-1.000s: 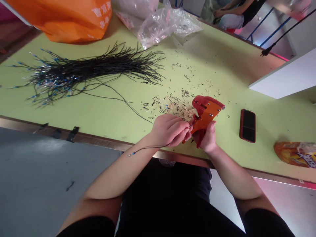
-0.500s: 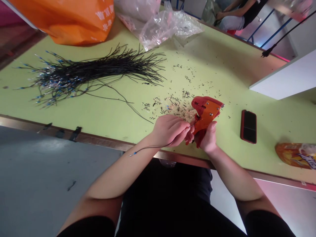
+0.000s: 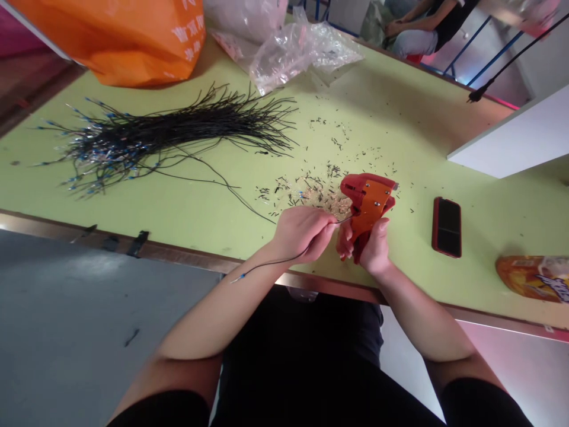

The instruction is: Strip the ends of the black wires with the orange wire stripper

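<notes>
Pinched in my left hand (image 3: pixel 306 233) is a thin black wire (image 3: pixel 278 261). Its blue-collared terminal end hangs back over my left forearm, while the other end reaches the side of a red and orange wire stripper (image 3: pixel 372 201). My right hand (image 3: pixel 371 246) is wrapped round the stripper's handles and holds it upright above the table. Beneath and beside the tool lie scattered black insulation bits and copper strands (image 3: pixel 317 193). Left of them rests a big bundle of black wires (image 3: pixel 178 127), with blue and silver terminals at its left end.
An orange bag (image 3: pixel 146 44) and clear plastic bags (image 3: pixel 297 50) stand at the back. To the right are a phone (image 3: pixel 447 227), an orange snack packet (image 3: pixel 533 277) and a white panel (image 3: pixel 511 139). A black plug (image 3: pixel 478 93) hangs nearby. Another person (image 3: pixel 427 29) sits beyond the table.
My left hand has drawn back slightly to the left from the stripper, so more of the wire shows between hand and tool. The stripper has shifted a little in my right hand.
</notes>
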